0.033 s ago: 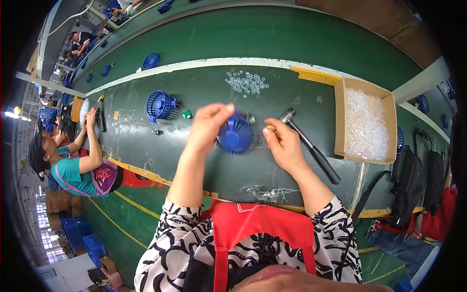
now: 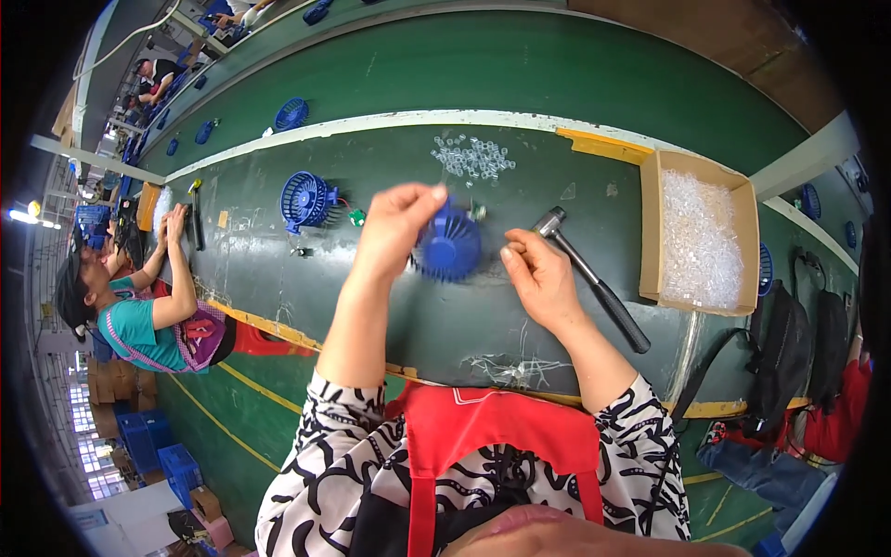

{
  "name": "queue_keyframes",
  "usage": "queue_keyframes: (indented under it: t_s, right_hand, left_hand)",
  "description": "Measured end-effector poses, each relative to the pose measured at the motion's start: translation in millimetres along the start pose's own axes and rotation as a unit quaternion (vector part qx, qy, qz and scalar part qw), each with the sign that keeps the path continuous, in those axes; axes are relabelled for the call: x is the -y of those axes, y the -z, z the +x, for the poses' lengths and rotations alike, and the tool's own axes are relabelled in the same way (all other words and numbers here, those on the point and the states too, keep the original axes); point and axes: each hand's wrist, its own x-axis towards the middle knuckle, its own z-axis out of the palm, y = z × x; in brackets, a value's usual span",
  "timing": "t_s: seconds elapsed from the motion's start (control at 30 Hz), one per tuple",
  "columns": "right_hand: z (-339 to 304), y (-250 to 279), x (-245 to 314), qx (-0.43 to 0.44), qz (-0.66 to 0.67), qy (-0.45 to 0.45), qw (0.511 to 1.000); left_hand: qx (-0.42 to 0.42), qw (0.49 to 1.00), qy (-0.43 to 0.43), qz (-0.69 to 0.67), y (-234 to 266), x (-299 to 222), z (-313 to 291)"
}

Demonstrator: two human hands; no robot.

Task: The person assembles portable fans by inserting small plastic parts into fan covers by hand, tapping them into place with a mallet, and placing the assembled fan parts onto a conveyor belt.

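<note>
In front of me my left hand (image 2: 401,227) grips a blue fan (image 2: 449,245) by its upper left side, with the round ribbed cage toward me. A small green and metallic part (image 2: 477,212) shows at the fan's upper right. My right hand (image 2: 540,271) is just right of the fan, apart from it, with thumb and fingers curled together; whatever they pinch is too small to make out. Beside that hand a hammer (image 2: 597,281) with a black handle lies slanted on the dark green table (image 2: 436,339). Small clear plastic pieces (image 2: 474,158) lie scattered beyond the fan.
Another blue fan (image 2: 308,200) with a wired green board (image 2: 356,217) lies left. A cardboard box (image 2: 652,227) of clear pieces stands right, black bags (image 2: 787,348) beyond it. Further blue fans (image 2: 291,113) lie on the green belt (image 2: 445,74). A co-worker (image 2: 153,320) works at far left.
My left hand and the fan in it have shifted slightly away from me. My right hand stays almost where it was.
</note>
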Motion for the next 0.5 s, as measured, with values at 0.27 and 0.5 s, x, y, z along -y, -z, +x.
queue_keyframes:
  t_s: [0.27, 0.5]
  right_hand:
    - [-1, -2, 14, 0.028, -0.058, 0.051, 0.997]
    - [1, 0, 10, 0.017, -0.058, 0.070, 0.996]
  left_hand:
    - [-0.079, 0.875, -0.387, 0.279, -66, -67, 84]
    - [0.060, 0.908, -0.337, 0.242, -105, -32, 50]
